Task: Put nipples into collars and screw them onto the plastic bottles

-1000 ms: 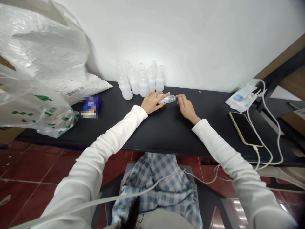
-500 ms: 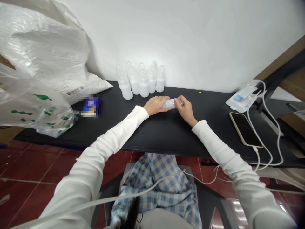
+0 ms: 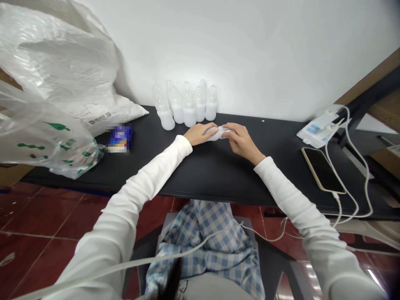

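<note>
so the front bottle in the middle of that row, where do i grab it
Take the front bottle around its wide milky body, coming from the near side of the black table. It stands upright, with neighbouring bottles close beside and behind it, so the front looks most open. Its narrower clear top seems to offer less to hold.
</note>
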A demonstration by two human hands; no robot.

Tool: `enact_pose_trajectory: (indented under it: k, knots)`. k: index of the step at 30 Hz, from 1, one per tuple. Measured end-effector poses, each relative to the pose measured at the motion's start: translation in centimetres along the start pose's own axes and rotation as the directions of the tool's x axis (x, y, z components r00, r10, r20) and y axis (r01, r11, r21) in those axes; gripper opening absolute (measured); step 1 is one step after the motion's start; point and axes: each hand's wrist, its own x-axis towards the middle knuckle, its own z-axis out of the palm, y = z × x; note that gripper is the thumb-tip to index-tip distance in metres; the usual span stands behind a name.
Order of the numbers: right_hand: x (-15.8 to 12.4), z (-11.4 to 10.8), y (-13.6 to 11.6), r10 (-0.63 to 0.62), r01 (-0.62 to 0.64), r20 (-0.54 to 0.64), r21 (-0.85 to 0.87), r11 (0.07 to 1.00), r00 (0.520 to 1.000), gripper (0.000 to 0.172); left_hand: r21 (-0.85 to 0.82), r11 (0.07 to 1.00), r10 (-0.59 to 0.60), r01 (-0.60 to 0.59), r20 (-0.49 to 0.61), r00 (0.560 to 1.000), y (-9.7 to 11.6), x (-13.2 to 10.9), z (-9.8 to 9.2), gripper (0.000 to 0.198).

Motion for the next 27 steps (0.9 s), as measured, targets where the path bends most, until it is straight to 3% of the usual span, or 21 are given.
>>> enact_pose_trajectory:
  k: [1, 5, 8, 11, 14, 17, 20, 24, 27]
  knots:
    - [0.0, -0.1, -0.2, 0.02, -0.02, 0.011, -0.005, 1.0, 1.0, 0.029, -0.01, 1.0, 0.004, -0.004, -0.012, 1.0, -0.1, 0.0, 0.1, 0.054]
    - [-0.2, -0.3, -0.3, 0.178, -0.178, -0.004, 0.002, 0.984, 0.984, 0.063, 0.009, 1.0, 0.025, -0.025, -0.037, 0.999, -0.3, -0.2, 0.3, 0.053]
    - [-0.4, 0.0, 0.3, 0.302, -0.301, 0.019, -0.046, 0.953, 0.953, 0.056, 0.067, 0.997, 0.038, -0.037, -0.014, 0.999, -0.2, -0.3, 0.5, 0.052]
    - [-0.3, 0.2, 1.1, 0.355, -0.347, 0.093, -0.094, 0.933, 0.93, 0.058, 0.097, 0.995, 0.038, -0.038, 0.0, 0.999, 0.0, -0.3, 0.7, 0.05]
    - [-0.2, 0.0, 1.3, 0.299, -0.296, 0.12, -0.042, 0.954, 0.947, 0.054, 0.081, 0.996, 0.033, -0.033, -0.008, 0.999, -0.2, -0.2, 0.6, 0.049]
    - [-0.2, -0.6, 1.0, 0.146, -0.148, 0.087, 0.017, 0.989, 0.986, 0.048, 0.048, 0.999, 0.025, -0.024, -0.025, 0.999, -0.6, 0.0, 0.5, 0.048]
    - [-0.3, -1.1, 1.0, 0.065, -0.064, 0.05, -0.02, 0.998, 0.997, 0.04, 0.004, 1.0, 0.015, -0.015, -0.046, 0.999, -0.9, 0.1, 0.5, 0.048]
    - [-0.8, -1.8, 1.9, 0.119, -0.12, -0.014, -0.117, 0.986, 0.993, 0.04, -0.085, 0.996, -0.014, 0.006, -0.092, 0.996, -1.4, 0.2, 0.7, 0.05]
    - [-1.1, -2.2, 2.7, 0.196, -0.221, -0.14, -0.201, 0.954, 0.971, 0.036, -0.163, 0.986, -0.065, 0.036, -0.179, 0.982, -2.2, 0.7, 1.7, 0.054]
